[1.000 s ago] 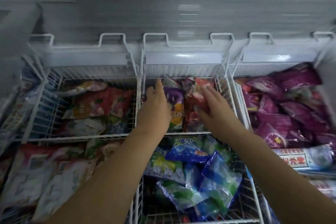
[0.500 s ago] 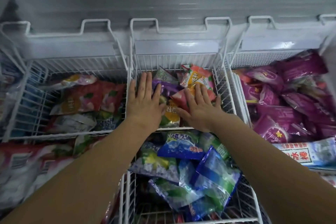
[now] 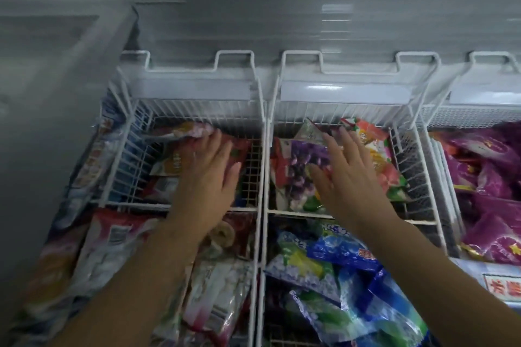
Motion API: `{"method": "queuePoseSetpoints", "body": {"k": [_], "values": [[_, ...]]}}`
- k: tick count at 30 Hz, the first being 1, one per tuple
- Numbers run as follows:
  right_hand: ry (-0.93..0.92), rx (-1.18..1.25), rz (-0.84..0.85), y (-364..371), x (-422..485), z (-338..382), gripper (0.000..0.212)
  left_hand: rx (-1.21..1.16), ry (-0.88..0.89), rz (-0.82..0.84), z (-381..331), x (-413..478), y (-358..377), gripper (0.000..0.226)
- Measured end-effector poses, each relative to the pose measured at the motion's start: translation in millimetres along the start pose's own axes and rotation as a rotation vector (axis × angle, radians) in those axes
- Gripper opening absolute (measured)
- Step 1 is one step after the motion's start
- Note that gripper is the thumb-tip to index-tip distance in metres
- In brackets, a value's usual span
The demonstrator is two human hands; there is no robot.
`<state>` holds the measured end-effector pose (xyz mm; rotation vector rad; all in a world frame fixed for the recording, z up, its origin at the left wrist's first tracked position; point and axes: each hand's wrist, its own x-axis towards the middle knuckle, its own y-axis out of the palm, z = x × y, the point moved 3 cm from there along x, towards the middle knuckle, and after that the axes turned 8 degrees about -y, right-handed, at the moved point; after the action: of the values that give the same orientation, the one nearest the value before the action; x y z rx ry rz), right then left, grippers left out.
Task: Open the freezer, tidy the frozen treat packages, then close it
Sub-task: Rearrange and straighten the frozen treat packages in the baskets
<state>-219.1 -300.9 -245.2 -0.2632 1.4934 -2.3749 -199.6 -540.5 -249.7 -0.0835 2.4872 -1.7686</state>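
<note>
In the open freezer (image 3: 282,28), the left hand (image 3: 208,180) lies flat on a red package (image 3: 241,149) in the left rear basket (image 3: 121,160), the right hand (image 3: 349,180) flat on a purple package (image 3: 304,163) in the middle rear basket (image 3: 408,160); both grips released

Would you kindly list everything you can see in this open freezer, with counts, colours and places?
Freezer: one, pale grey, open, around everything.
Wire baskets: at least four, white, side by side inside.
Red-pink packages: several, far-left basket.
Grape package: one, purple, far-middle basket.
Orange-red packages: several, far-middle basket, right side.
Blue-green packages: several, near-middle basket.
White-pink packages: several, near-left basket.
Magenta packages: many, right-hand section.
Left hand: one, fingers straight, on the red-pink packages.
Right hand: one, fingers spread, over the grape package.
</note>
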Motion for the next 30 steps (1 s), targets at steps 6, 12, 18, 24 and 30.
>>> {"method": "queuePoseSetpoints", "body": {"k": [6, 12, 18, 24, 30], "values": [[-0.405, 0.078, 0.064, 48, 62, 121, 0.038, 0.018, -0.238, -0.118, 72, 16, -17, 0.047], [-0.379, -0.1, 0.434, 135, 112, 155, 0.064, 0.096, -0.339, -0.133, 93, 45, -4, 0.055], [-0.288, -0.294, 0.482, 173, 141, 161, 0.065, 0.173, -0.556, -0.012, 118, 54, 15, 0.022], [-0.323, -0.33, 0.338, 164, 136, 166, 0.04, 0.269, -0.484, -0.051, 110, 44, 14, 0.02], [-0.445, -0.237, 0.25, 102, 111, 163, 0.037, -0.025, -0.345, -0.328, 79, 36, -20, 0.013]]}}
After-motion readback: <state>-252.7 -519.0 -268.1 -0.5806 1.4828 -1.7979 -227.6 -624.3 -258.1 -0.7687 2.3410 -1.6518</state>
